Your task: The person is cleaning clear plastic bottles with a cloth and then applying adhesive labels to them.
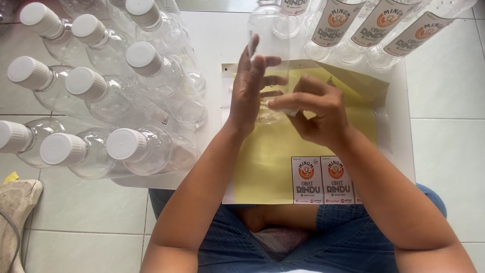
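My left hand (251, 90) is flat against the side of a clear, uncapped plastic bottle (269, 35) that I hold above a yellow sticker backing sheet (262, 162). My right hand (317, 108) pinches a white sticker label and presses its edge onto the bottle's lower part. Two white labels with orange round marks (321, 180) remain stuck on the sheet near its bottom edge. The sheet lies on a low white table (401, 151).
Several clear bottles with white caps (101, 101) stand crowded on the left. Three labelled bottles (376, 28) stand at the top right. My knees in blue jeans (333, 237) are under the table. White floor tiles surround it; a beige shoe (17, 207) lies at bottom left.
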